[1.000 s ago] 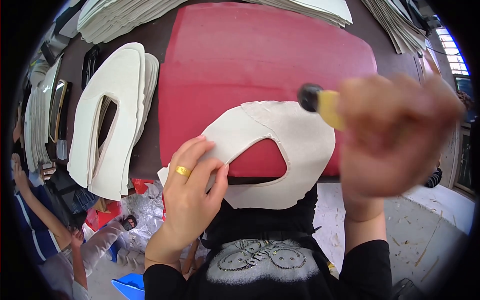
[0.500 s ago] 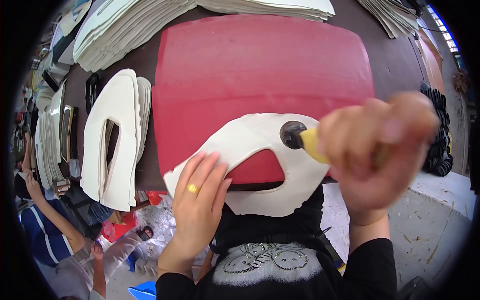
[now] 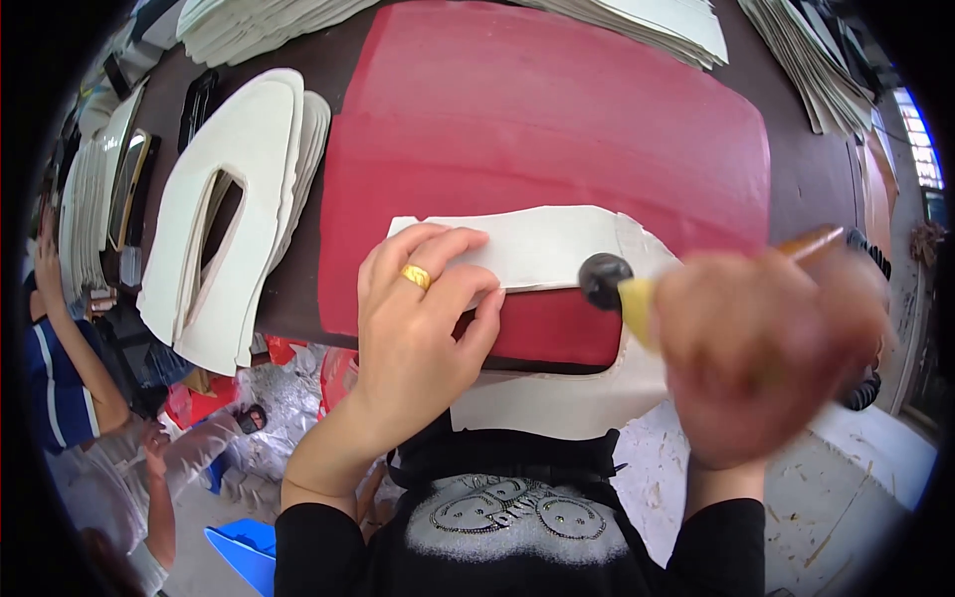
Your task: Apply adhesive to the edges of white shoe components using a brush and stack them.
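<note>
A white U-shaped piece of leather-like sheet [image 3: 542, 244], of the kind used for a shoe upper, lies on the red mat [image 3: 557, 129] and hangs past its near edge. My left hand [image 3: 408, 308] rests on its left end, fingers bent, thumb and forefinger pinching at the inner edge. Gripped in my right hand [image 3: 761, 348], which is blurred, is a hammer [image 3: 605, 281] with a dark rounded head and a yellow part below it. The head is over the inner edge of the white piece; whether it touches cannot be told. A wooden handle end sticks out behind the fist.
Left of the mat lies a stack of similar white pieces [image 3: 224, 219]. More white stacks [image 3: 259, 30] stand along the far side, with a phone-like object [image 3: 129, 189] at far left. Another person's arm [image 3: 75, 328] shows at the left edge.
My left hand has gone from lying flat to bent fingers at the inner edge. The white piece sits turned, and the hammer head has come to its inner edge. The whole view has shifted.
</note>
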`<move>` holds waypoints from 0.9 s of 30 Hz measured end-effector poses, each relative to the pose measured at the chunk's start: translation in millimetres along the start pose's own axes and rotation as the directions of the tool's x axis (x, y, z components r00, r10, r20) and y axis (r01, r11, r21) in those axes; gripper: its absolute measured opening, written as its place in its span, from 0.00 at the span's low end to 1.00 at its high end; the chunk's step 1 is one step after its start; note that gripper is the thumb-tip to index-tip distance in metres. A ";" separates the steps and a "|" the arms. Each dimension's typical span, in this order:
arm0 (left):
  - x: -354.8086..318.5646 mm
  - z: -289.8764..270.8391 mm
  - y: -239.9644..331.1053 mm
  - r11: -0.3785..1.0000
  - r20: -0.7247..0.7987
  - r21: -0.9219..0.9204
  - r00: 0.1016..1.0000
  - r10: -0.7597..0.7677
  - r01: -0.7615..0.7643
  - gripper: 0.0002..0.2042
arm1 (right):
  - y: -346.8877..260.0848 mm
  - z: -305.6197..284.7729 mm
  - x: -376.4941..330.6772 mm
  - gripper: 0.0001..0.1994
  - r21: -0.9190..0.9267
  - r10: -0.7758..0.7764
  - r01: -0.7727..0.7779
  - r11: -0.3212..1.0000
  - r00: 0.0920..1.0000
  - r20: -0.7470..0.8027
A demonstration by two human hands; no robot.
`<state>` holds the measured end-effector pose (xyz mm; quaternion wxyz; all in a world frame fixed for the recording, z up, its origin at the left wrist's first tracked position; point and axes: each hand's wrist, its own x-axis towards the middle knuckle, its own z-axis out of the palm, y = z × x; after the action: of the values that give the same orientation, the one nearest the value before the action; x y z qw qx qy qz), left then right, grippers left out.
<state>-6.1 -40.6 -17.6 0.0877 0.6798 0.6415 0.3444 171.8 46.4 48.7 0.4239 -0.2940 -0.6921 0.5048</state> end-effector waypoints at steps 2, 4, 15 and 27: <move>2.5 -1.2 -2.5 0.999 0.015 -0.043 1.000 0.005 -0.004 0.06 | -1.4 2.1 1.7 0.15 0.007 0.012 -0.012 1.000 1.000 0.004; -1.7 -4.7 -4.4 0.997 0.037 -0.078 0.999 0.001 0.002 0.06 | -0.3 9.6 0.6 0.14 0.026 0.031 -0.032 0.999 0.999 0.011; -12.8 -20.3 -24.2 0.998 0.010 -0.069 1.000 -0.005 0.005 0.06 | 1.6 50.7 10.0 0.13 0.048 0.070 -0.069 0.996 0.997 -0.013; -23.1 -36.0 -37.1 0.990 -0.033 -0.137 0.999 -0.023 0.018 0.07 | 2.6 63.7 22.8 0.10 0.088 0.107 -0.123 0.988 0.979 0.174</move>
<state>-55.7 -67.8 -19.8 0.1265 0.6596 0.6247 0.3983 104.7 37.6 44.5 0.3478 -0.2687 -0.6818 0.5849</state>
